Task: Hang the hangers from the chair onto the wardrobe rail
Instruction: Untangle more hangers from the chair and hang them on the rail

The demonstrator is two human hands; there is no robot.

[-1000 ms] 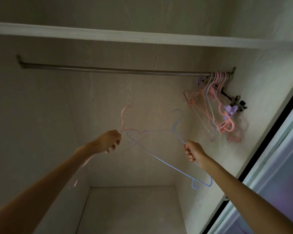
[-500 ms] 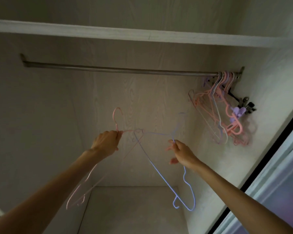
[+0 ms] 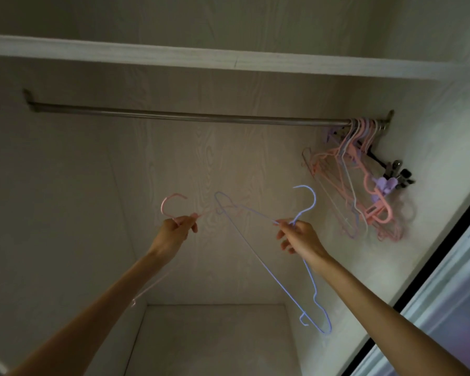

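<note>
Wardrobe rail (image 3: 190, 117) runs across under the shelf (image 3: 228, 59), mostly bare; a bunch of pink and purple hangers (image 3: 356, 185) crowds its right end; right hand (image 3: 299, 234) pinches the blue hanger (image 3: 269, 270) just under its hook, well below the rail; left hand (image 3: 174, 232) grips the pink hanger (image 3: 171, 204) by the neck, also low.

The pink hanger (image 3: 174, 204) fades into blur below the left hand (image 3: 174, 234); its lower body passes behind the forearm, so its shape there is unclear. The hung hangers (image 3: 358, 185) at the rail's (image 3: 187, 117) far right end overlap too tightly to count. Both forearms are cut off by the bottom edge.
</note>
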